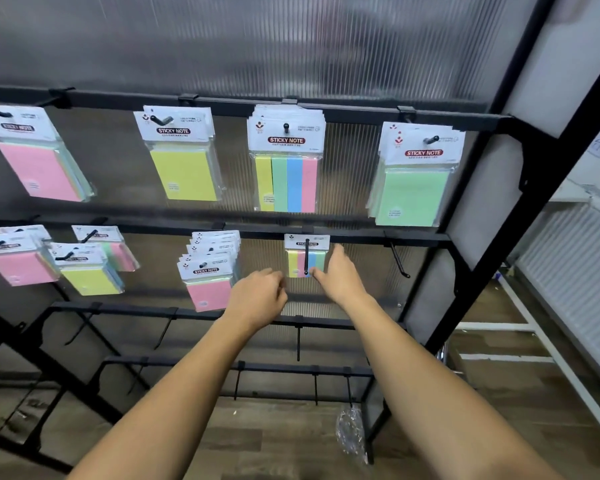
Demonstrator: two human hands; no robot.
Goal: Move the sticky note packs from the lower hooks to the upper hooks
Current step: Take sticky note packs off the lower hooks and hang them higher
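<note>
A four-colour striped sticky note pack (pixel 297 261) hangs on a lower hook (pixel 306 256) of the black rack. My right hand (pixel 338 275) reaches up beside it, fingers straight, thumb touching its lower right edge. My left hand (pixel 258 296) is loosely curled just left of and below the pack, holding nothing visible. On the upper rail hang a striped pack stack (pixel 286 161), a green stack (pixel 413 178), a yellow stack (pixel 182 157) and a pink stack (pixel 32 154).
More packs hang on the lower rail: a pink stack (pixel 208 271), a yellow pack (pixel 89 271) and a pink pack (pixel 14 261). A bare hook (pixel 399 259) sticks out at right. Bare hooks line the lower rails. A plastic wrapper (pixel 352 431) lies on the wooden floor.
</note>
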